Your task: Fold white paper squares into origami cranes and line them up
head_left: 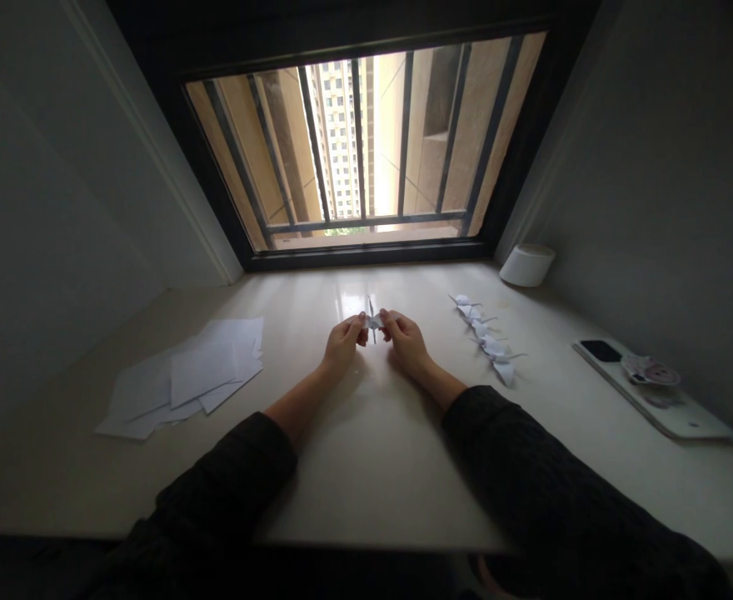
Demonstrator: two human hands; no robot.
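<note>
Between my two hands, a small white paper crane (373,321) is held just above the pale sill, its thin neck and tail pointing away from and toward me. My left hand (343,340) pinches one wing between thumb and finger. On the other side, my right hand (404,337) pinches the opposite wing. The fingertips cover the wing ends. To the right of my right hand, several finished paper cranes (484,333) stand in a slanting row. A loose stack of white paper sheets (213,362) lies left of my left hand.
A phone (647,387) with a cartoon grip on its back lies at the right. By the right wall, near the window, stands a white cup-like object (527,265). A dark-framed window (366,258) with bars closes off the far side; the sill's front edge is near me.
</note>
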